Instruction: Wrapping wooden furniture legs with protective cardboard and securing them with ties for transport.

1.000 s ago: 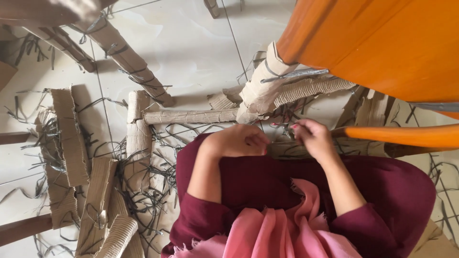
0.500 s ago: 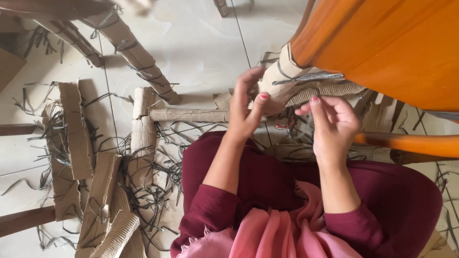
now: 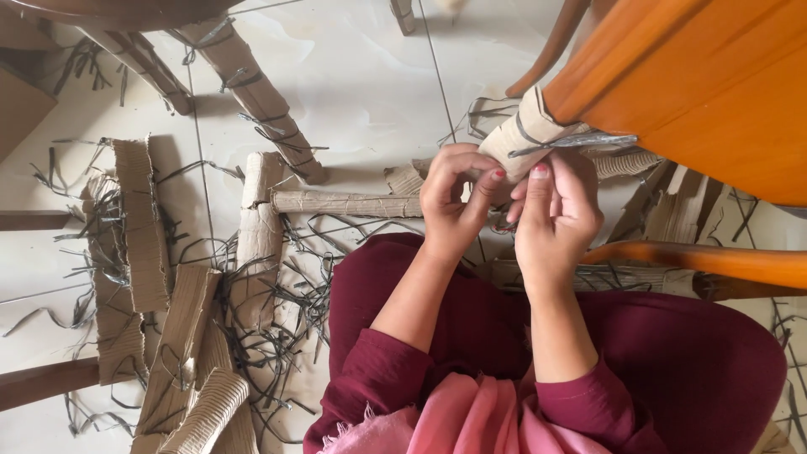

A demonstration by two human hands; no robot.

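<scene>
My left hand [image 3: 454,202] and my right hand [image 3: 556,214] are raised side by side in front of me. Their fingertips pinch the lower end of a cardboard wrap [image 3: 528,133] that covers a leg of orange wooden furniture [image 3: 706,84]. A grey plastic strap [image 3: 580,143] runs around the wrap just above my right fingers. What lies between the fingertips is hidden. My maroon-clad lap [image 3: 471,319] and a pink scarf [image 3: 471,420] fill the bottom of the view.
Several torn corrugated cardboard pieces [image 3: 143,219] and cardboard tubes [image 3: 345,203] lie on the pale tiled floor [image 3: 361,76], tangled with cut grey straps [image 3: 286,294]. Wrapped furniture legs [image 3: 252,92] lie at the top left. An orange wooden rail [image 3: 714,261] passes to my right.
Both hands have lifted from my lap up to the cardboard-wrapped leg and closed in on its lower end. The view has shifted slightly.
</scene>
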